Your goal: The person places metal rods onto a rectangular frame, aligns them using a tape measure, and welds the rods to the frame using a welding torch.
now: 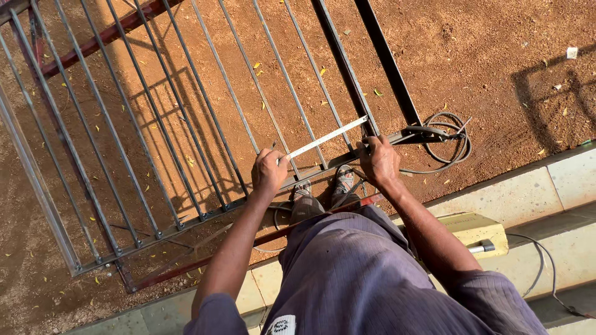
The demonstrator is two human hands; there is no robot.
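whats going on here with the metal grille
A person stands over a metal grille of parallel bars lying on red dirt ground. The left hand holds one end of a flat steel ruler laid across the bars, while the right hand grips the frame near the ruler's other end. A coiled cable lies on the dirt just right of the grille, and a yellowish box sits on the concrete step beside the person.

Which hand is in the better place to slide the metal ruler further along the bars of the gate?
Probably the left hand: it grips the near end of the ruler, which lies across the gate bars. The right hand rests on the frame by the ruler's far end.
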